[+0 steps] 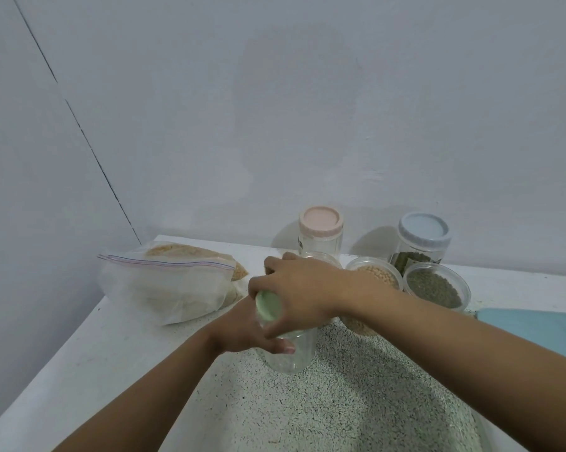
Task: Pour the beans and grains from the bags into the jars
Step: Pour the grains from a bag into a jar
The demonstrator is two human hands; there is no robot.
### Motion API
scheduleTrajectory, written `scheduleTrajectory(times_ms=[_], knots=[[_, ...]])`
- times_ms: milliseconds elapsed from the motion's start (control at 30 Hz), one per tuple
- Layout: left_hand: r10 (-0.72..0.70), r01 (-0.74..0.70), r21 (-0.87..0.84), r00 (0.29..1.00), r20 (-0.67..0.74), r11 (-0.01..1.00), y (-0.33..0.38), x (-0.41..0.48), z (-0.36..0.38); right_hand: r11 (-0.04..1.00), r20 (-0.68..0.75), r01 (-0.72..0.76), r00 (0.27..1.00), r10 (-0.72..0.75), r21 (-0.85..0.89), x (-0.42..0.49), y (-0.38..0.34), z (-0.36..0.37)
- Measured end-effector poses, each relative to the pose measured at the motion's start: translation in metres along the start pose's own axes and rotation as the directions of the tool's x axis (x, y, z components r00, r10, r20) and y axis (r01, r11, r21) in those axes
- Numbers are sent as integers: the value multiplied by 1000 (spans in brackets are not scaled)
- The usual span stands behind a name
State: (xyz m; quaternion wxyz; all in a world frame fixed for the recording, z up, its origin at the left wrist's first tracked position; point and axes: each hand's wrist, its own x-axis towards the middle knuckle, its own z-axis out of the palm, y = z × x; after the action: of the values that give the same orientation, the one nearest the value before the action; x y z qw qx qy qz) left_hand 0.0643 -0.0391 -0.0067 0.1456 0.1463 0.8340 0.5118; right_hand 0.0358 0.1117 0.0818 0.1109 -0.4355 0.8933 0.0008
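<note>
Clear jar (293, 353), tilted, at mid bench (356, 402): left hand (242, 331) grips its body, right hand (303, 288) curls round its green lid (268, 305). Zip bag of pale grains (164, 288) lies to the left. Open jar of yellow beans (378, 274) and open jar of green beans (436, 287) stand to the right.

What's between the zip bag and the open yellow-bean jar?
Head view: right hand gripping the green lid of a clear jar, left hand holding its body.

A speckled counter (356, 402) fills the foreground, with a white border (95, 347) along its left side. A pale blue tray (536, 331) lies at the counter's right edge. Behind the counter rises a plain grey wall (307, 109), a thin dark line (79, 125) slanting down it.
</note>
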Motion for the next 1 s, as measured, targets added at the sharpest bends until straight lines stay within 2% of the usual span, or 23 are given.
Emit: scheduleTrajectory(times_ms=[67,133,233,333,400,500,600,667,767,900,1000], knots=[[-32,31,-17,999,-18,999,-5,0,1,990,35,109,993,-113,87,-2,1,-5],[23,-27,-67,998,-59,997,-6,2,3,971,42,155,985,-165,185,-4,3,-8],[90,-90,0,996,-23,996,0,3,4,961,-8,99,995,-101,259,-6,5,-7],[61,-61,-4,998,14,998,-7,4,0,990,-11,-106,994,108,98,-6,7,-1],[57,-57,-10,998,11,998,-12,5,-2,982,17,-190,982,190,-16,-5,5,3],[51,-51,-9,999,-15,999,-14,6,0,993,22,-116,993,117,-32,-5,3,3],[25,-25,-16,1000,-5,1000,-18,6,0,997,57,36,998,-40,64,-5,5,-3],[37,-36,-17,999,24,999,-14,5,0,984,68,78,994,-90,161,-4,6,-7],[114,-115,50,993,21,992,-4,5,1,977,38,20,999,-29,212,-6,7,-6],[137,-137,60,991,5,989,-13,7,0,988,41,-155,987,155,-3,-6,2,3],[104,-103,38,994,-26,994,-18,9,-1,993,-21,-110,994,109,-38,-5,-2,8]])
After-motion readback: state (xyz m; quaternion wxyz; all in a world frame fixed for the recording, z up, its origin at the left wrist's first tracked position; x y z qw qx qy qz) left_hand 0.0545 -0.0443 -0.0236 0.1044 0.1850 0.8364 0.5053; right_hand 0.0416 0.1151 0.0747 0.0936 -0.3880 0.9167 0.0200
